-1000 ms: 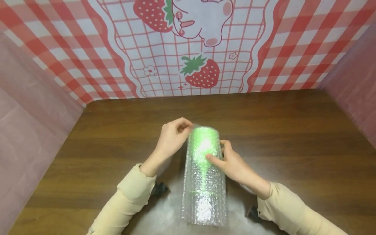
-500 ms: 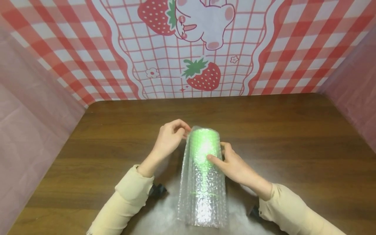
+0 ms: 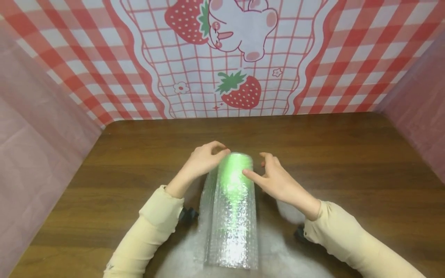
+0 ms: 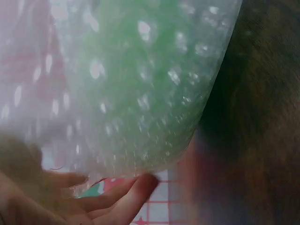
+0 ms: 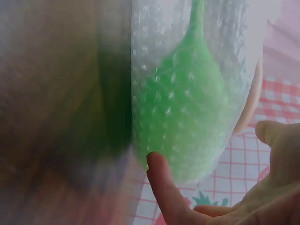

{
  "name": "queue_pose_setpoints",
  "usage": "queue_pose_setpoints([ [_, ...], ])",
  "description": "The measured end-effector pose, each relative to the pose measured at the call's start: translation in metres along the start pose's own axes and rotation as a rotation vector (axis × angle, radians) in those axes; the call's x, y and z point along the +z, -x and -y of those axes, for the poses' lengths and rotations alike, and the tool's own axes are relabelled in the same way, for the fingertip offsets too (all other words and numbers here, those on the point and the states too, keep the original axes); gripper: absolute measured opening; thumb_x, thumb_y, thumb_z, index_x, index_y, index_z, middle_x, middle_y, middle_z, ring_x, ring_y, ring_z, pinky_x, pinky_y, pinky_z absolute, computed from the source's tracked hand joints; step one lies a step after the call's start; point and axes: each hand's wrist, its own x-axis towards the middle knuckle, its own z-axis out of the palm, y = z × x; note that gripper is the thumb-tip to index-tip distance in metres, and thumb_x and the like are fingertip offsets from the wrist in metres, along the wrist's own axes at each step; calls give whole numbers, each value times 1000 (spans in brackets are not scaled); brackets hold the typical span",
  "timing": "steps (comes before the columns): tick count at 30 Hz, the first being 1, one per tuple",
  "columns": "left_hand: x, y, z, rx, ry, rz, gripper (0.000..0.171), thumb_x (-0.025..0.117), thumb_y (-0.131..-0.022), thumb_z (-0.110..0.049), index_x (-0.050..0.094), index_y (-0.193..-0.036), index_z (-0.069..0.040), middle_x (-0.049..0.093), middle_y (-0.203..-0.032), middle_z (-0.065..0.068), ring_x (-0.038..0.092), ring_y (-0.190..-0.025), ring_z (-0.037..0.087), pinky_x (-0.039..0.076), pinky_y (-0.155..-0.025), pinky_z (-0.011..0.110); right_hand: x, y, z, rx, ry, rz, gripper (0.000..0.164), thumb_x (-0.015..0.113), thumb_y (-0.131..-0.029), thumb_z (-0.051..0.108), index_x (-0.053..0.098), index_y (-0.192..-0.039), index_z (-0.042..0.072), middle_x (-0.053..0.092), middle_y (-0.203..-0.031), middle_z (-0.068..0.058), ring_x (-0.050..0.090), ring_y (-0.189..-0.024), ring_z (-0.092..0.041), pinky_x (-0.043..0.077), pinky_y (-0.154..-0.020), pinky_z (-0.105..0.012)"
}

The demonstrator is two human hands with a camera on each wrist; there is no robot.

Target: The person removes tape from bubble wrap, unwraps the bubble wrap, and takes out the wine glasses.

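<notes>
A green stemmed glass [image 5: 187, 101], rolled in clear bubble wrap [image 3: 231, 247], lies on the table with its bowl toward the back. Its stem shows as a thin green line toward the front. My left hand [image 3: 204, 157] pinches the wrap at the far left corner, thumb and fingertips right at its edge in the left wrist view. A loose flap of wrap spreads along the left side of the roll. On the other side, my right hand [image 3: 279, 184] has its fingers loosely spread, its thumb overlapping the roll in the head view.
The brown wooden table [image 3: 347, 162] carries a pale shiny patch [image 3: 285, 251] around the roll's front end. Behind it hangs a red-and-white checked cloth [image 3: 347, 58] with strawberries, and pink cloth [image 3: 41, 154] closes off the sides.
The wrapped glass has rolled a little to the left, and more loose wrap shows on that side. My right hand has loosened from the roll and moved slightly toward the back.
</notes>
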Motion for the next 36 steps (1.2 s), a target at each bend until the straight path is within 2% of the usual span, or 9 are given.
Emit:
queue_pose_setpoints([
  [2, 2, -2, 1, -16, -32, 63, 46, 42, -79, -55, 54, -108, -22, 56, -105, -3, 54, -86, 15, 45, -68, 34, 0, -4, 2, -16, 46, -9, 89, 43, -73, 64, 16, -131, 3, 37, -117, -17, 52, -87, -23, 44, -69, -35],
  [5, 5, -3, 0, 19, -24, 80, 44, 43, -79, -54, 58, -103, -21, 58, -100, -3, 54, -85, 15, 45, -69, 34, 0, -9, 2, -42, 67, -5, 85, 46, -73, 61, 21, -128, 1, 45, -110, -14, 52, -86, -21, 44, -69, -34],
  [8, 7, -6, -2, 92, 5, 48, 38, 43, -82, -50, 59, -99, -20, 59, -98, -4, 54, -87, 14, 45, -72, 35, -5, -15, 1, -40, 32, 18, 80, 49, -75, 56, 23, -126, 0, 49, -106, -12, 56, -74, -17, 45, -64, -30],
  [12, 10, -10, -3, 150, 43, -26, 32, 44, -84, -43, 60, -99, -20, 59, -99, -5, 55, -86, 11, 44, -75, 33, -14, -22, -1, -10, -24, 59, 79, 42, -78, 58, 20, -128, 0, 46, -111, -17, 57, -68, -16, 47, -61, -29],
  [17, 14, -15, -8, 145, 57, -123, 24, 50, -82, -37, 62, -93, -20, 60, -92, -6, 56, -71, 10, 45, -64, 27, -17, -28, -1, 15, 60, 52, 89, 35, -73, 68, 22, -126, -3, 44, -116, -20, 52, -91, -23, 43, -72, -35],
  [22, 17, -21, -14, 154, -7, -163, 23, 52, -81, -37, 64, -88, -19, 60, -91, -5, 52, -82, 9, 44, -70, 28, -14, -35, 1, 42, 116, 49, 102, 38, -66, 73, 16, -128, -6, 41, -119, -24, 48, -100, -29, 42, -76, -39],
  [27, 19, -25, -17, 150, -29, -160, 23, 51, -81, -37, 64, -88, -19, 58, -91, -3, 52, -79, 11, 43, -66, 28, -13, -39, 4, 77, 146, 50, 109, 39, -61, 77, 13, -129, -5, 41, -118, -26, 47, -102, -34, 42, -76, -42],
  [31, 21, -25, -17, 142, -40, -117, 25, 50, -81, -39, 62, -89, -18, 57, -89, -4, 50, -78, 10, 43, -64, 27, -12, -40, 5, 105, 170, 72, 111, 39, -59, 78, 10, -130, -4, 42, -117, -27, 48, -100, -35, 42, -73, -41],
  [36, 21, -24, -16, 132, -48, -69, 29, 48, -82, -41, 60, -93, -17, 57, -91, -4, 51, -80, 11, 43, -66, 28, -10, -41, 5, 97, 175, 72, 110, 40, -61, 76, 11, -129, -4, 43, -116, -27, 49, -97, -34, 43, -70, -40],
])
